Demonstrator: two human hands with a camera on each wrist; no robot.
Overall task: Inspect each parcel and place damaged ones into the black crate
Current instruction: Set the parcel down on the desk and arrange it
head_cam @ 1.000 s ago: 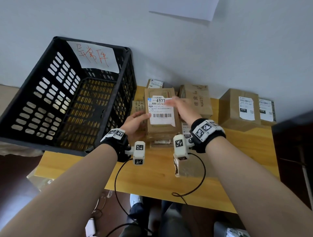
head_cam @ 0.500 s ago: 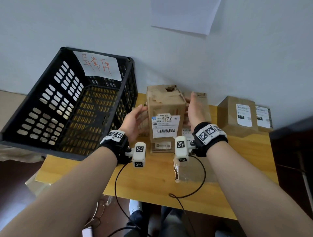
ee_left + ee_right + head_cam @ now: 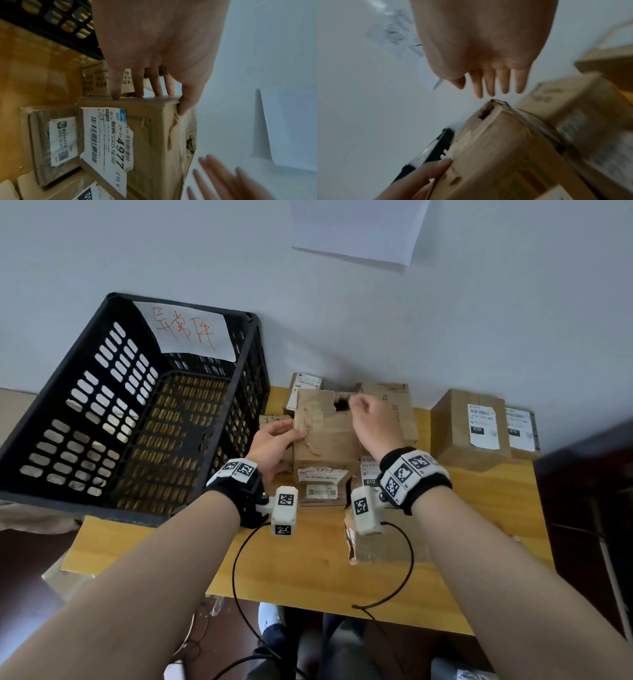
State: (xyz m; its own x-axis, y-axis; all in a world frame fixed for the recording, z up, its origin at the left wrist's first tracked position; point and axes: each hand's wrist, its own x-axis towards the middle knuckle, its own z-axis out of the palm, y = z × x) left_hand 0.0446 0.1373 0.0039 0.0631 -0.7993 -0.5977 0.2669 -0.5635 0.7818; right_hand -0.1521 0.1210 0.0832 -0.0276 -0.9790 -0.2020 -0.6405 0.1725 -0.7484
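The left hand (image 3: 274,445) pinches the torn parcel (image 3: 325,436) at its edge, the right hand (image 3: 371,422) hovers spread above the hole; grip both sides before lifting toward the black crate (image 3: 61,392).

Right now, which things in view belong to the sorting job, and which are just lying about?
Belonging to the job:
- parcel 4977, torn hole at its top, gripped by the left hand; right hand open beside the hole
- black crate
- labelled boxes on the wooden table

Lying about:
- paper sheet on the wall
- wrist camera cable
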